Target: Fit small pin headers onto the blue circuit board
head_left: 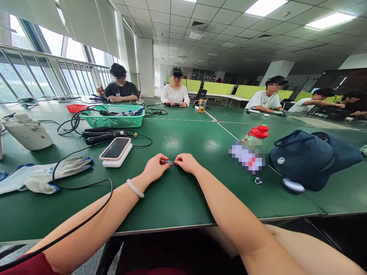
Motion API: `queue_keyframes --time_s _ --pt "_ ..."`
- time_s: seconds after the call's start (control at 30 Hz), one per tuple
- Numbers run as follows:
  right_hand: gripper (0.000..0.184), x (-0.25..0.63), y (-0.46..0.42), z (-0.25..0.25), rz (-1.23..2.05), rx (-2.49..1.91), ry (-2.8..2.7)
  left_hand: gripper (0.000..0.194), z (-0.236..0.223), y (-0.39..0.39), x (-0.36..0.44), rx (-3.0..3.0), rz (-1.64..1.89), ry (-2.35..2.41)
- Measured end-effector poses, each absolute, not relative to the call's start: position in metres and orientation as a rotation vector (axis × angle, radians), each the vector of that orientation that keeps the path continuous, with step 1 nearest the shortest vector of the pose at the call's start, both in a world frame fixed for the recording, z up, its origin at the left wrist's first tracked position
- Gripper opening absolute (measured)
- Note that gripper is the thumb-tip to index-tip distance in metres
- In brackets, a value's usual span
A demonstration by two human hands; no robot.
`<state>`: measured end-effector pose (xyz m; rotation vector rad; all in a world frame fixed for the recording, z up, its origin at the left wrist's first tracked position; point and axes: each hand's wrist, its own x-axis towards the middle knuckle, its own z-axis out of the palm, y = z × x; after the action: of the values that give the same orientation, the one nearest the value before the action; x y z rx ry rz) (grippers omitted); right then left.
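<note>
Near the middle of the green table (pixel 160 206), my left hand (pixel 156 167) pinches a small circuit board (pixel 168 162) between thumb and fingers. The board is tiny in view, and its details are hard to make out. Just to its right, my right hand (pixel 187 163) is closed, thumb and fingertips together, close beside the board. Whether those fingertips touch the board or hold some very small part, I cannot tell. A white bracelet (pixel 135 188) circles my left wrist. A black cable (pixel 94 210) runs over my left forearm.
Left lie a phone (pixel 116 148) on a white box, work gloves (pixel 48 175), black tools (pixel 106 136), a green basket (pixel 114 121) and a grey-white container (pixel 27 131). Right are a red-capped bottle (pixel 259 131) and a dark blue bag (pixel 304 158). Several people sit across the table.
</note>
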<state>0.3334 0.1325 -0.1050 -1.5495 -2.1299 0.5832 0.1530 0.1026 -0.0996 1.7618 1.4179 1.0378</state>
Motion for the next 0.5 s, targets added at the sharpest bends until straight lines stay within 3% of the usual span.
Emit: queue_keyframes --time_s 0.13,0.23,0.5 --pt "0.024 0.337 0.138 -0.106 0.722 -1.536 -2.054 0.022 -0.101 0.102 0.153 1.794 1.022 1.44" --pt "0.018 0.337 0.138 -0.106 0.777 -1.493 -2.05 0.022 -0.102 0.103 0.152 1.837 0.996 1.447" --pt "0.019 0.321 0.119 -0.103 0.331 -1.465 -2.314 0.021 -0.101 0.107 0.148 1.911 0.878 1.556"
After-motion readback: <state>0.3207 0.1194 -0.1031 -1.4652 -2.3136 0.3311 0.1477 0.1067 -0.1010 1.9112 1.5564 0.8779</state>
